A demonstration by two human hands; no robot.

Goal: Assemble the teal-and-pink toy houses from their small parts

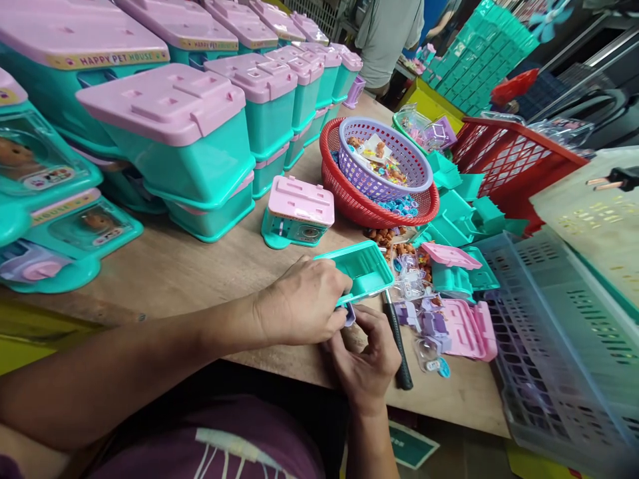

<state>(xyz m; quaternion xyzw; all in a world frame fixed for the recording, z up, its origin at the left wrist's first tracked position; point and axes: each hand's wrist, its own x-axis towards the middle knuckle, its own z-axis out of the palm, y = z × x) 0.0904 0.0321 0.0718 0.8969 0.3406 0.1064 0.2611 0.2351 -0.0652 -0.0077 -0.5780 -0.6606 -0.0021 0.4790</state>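
— Teal tray (363, 266) sits at the worktop (190, 266) edge; left hand (302, 303) fingers clamp its near rim.
— And the right hand (367, 356)?
— Fingers pinched on a small lilac piece (350, 314) under that rim. It could slip free, being tiny.

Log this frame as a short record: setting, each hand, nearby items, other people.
setting: wooden table stacked with teal-and-pink toy houses
left hand: grips an open teal shell
right hand: pinches a small lilac piece at the shell's near edge
nearby: black tool handle, lilac basket inside red basket, loose pink lids
others: a person in a grey shirt at the far end
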